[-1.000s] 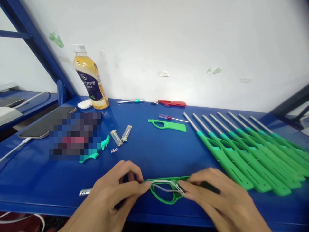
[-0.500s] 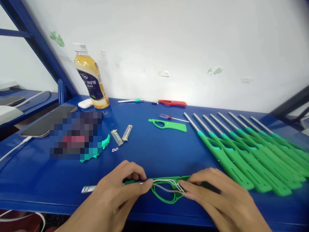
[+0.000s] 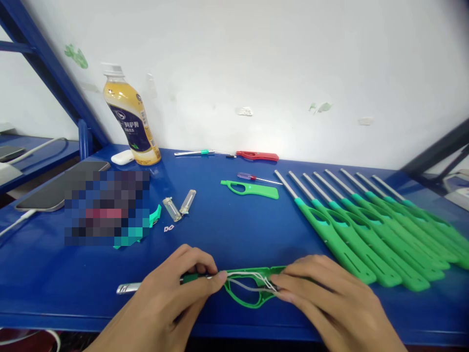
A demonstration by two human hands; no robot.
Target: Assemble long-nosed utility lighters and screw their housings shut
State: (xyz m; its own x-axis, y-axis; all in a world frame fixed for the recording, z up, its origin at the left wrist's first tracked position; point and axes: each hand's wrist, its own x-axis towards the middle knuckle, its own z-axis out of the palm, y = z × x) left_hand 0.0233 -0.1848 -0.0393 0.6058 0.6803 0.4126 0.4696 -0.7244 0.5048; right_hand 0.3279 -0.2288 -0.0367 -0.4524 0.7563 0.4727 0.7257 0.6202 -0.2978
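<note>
The green handle (image 3: 245, 303) lay between both hands, its hollow side showing, just in from the front edge of the blue table (image 3: 234, 239). The left hand (image 3: 176, 288) pinched the handle's left part between thumb and fingers, where white wires (image 3: 252, 274) ran; a metal tube (image 3: 128, 288) stuck out to that hand's left. The right hand (image 3: 330, 293) pinched the other end, its fingertips pressed near the bunched wires. A row of green lighters (image 3: 340, 239) slanted close by the right hand, narrowing the room there. Ahead, a broad stretch of tabletop separated the hands from a loose green shell (image 3: 262, 190) and a screwdriver (image 3: 245, 176). Two clear tanks (image 3: 171, 209) lay beyond the left hand.
</note>
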